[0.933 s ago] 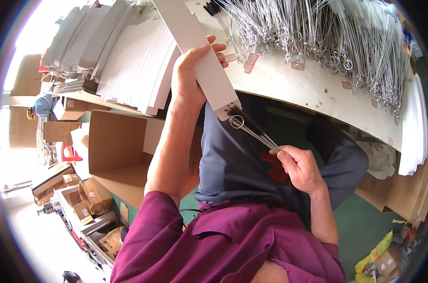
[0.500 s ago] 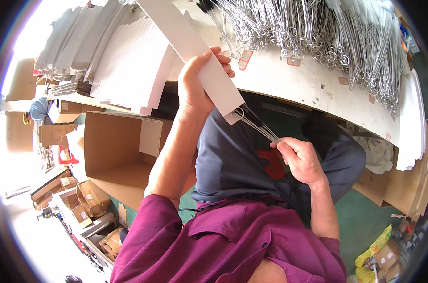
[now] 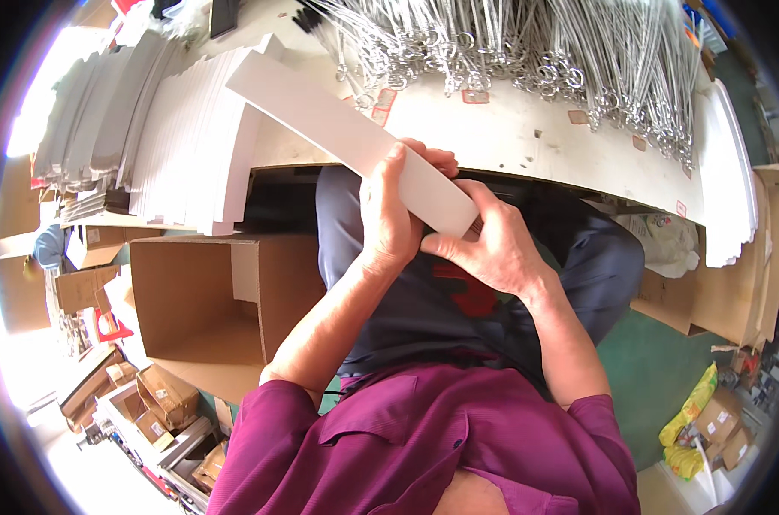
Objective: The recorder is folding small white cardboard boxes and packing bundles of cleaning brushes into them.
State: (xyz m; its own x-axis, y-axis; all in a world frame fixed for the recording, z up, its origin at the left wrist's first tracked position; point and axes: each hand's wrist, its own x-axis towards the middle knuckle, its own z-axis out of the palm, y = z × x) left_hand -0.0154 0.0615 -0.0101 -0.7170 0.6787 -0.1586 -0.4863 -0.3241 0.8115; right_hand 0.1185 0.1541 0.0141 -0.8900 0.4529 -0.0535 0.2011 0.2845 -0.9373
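A long, narrow white box slants over my lap, its far end raised toward the upper left. My left hand is wrapped round its lower half, thumb on top and fingers beneath. At the near end, my right hand grips the box with thumb and forefinger on either side of its end. The thin wire brushes that showed at this end before are out of sight; my right hand hides most of the opening. Many similar wire brushes with looped ends lie heaped on the table beyond.
The white table runs across in front of me. Stacked flat white boxes stand at its left, more white cartons at its right. An open brown carton sits left of my knees. Yellow bags lie at lower right.
The wire brushes have slid into the white box. My right hand has moved up and left from their ends onto the box's near end. The box has come lower and lies flatter.
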